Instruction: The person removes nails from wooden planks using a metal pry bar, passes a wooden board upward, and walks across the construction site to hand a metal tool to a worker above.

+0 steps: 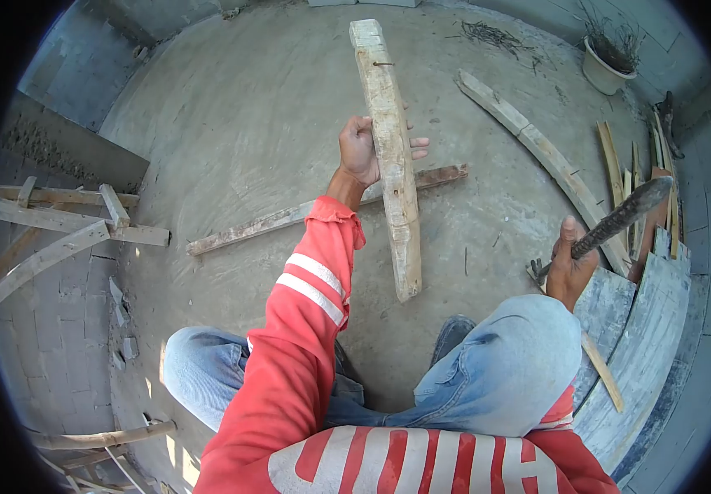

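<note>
My left hand [361,154] is wrapped round the middle of a thick wooden beam [394,156], its fingertips showing past the far side. The beam stands out lengthwise in front of me, with a nail [383,64] sticking out near its top end. Beneath it, a thinner wooden bar [273,221] lies slantwise on the floor. At the right, beside my knee, my right hand [571,265] is closed on a dark, rough stick-like tool [622,217], whose far end points up and right. The exact kind of tool is unclear.
A long plank [541,148] lies on the floor at the right, near thin wood strips [611,160] and grey boards [644,337]. A white pot [604,67] holds dry twigs at the upper right. Nailed wood pieces [67,221] stand at the left by a low wall [71,144].
</note>
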`<state>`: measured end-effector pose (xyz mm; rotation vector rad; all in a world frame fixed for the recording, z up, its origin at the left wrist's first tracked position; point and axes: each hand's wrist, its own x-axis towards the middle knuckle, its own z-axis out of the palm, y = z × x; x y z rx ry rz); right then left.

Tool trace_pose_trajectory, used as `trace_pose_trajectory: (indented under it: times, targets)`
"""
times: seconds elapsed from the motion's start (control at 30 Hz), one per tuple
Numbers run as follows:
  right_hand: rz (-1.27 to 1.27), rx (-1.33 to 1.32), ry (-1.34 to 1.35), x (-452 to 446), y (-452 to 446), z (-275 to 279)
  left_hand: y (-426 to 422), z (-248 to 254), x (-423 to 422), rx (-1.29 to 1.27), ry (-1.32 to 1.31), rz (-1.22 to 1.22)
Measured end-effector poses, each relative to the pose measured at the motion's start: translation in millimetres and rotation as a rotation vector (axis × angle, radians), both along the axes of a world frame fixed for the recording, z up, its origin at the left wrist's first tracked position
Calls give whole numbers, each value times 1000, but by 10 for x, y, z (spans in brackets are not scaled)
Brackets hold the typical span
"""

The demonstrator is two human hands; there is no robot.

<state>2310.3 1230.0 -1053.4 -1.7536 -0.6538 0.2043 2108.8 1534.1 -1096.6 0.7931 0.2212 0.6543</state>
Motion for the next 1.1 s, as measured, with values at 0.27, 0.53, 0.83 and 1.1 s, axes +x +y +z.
trace_pose_trajectory:
  times: [0.27,0.53,0.83,1.1]
  targets:
    - [33,302,74,96,-186,-48,3,-379,61,-200,237,247]
    - [-77,500,280,113,-76,290,-251,-784,104,-103,591,229]
    - [-44,693,432,239,351,632,-1487,-1378,390,468,990,464]
    - [-141,621,447,198,805,333,-1673,-1446,306,687,1243,509]
